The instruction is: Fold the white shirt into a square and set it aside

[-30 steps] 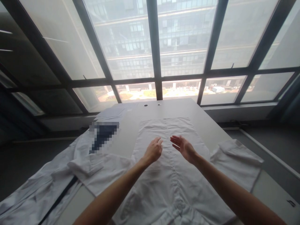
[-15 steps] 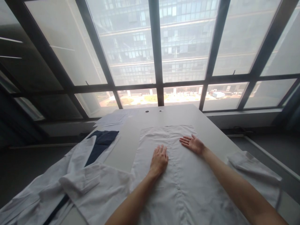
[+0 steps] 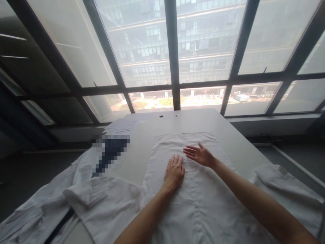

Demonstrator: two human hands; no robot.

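A white shirt (image 3: 162, 144) lies spread over the white table, its hem toward the window and its front placket running down the middle. Slight wrinkles show along the placket. One sleeve (image 3: 101, 198) reaches out to the left and another sleeve (image 3: 281, 183) to the right. My left hand (image 3: 174, 173) rests flat on the shirt, just left of the placket, fingers pointing away from me. My right hand (image 3: 199, 155) is over the placket near the hem, fingers stretched and thumb raised; whether it touches the cloth I cannot tell. Neither hand holds anything.
A white table (image 3: 193, 123) with two small holes stands before large windows. White sheets (image 3: 122, 123) lie at its far left corner. A dark blue item (image 3: 113, 152), pixelated, lies at the left beside more white cloth (image 3: 58, 189), which hangs past the edge.
My right hand has moved left, from the right part of the shirt to over the placket. My left hand stays in place on the cloth. The camera view has shifted slightly.
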